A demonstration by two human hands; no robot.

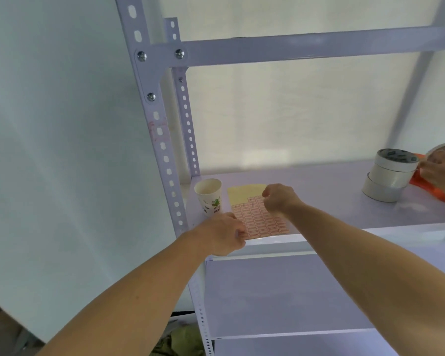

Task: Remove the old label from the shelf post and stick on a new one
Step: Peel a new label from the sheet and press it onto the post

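Both my forearms reached to one shelf [332,181] beside the slotted post [162,140], which bore faint red marks. My left hand [222,236] pinned one label sheet's [261,222] near corner, and my right hand [279,199] pinched at its rows. Two tape rolls [388,176] sat stacked at right; one paper cup [208,195] stood beside the sheet, its contents hidden.

3 tape rolls [388,176], 1 cup [209,196], 1 label sheet [261,222]

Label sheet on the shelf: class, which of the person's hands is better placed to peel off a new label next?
Probably the right hand: its pinched fingertips sit at the label sheet's upper rows, while the left hand presses the sheet's near corner, steadying it.
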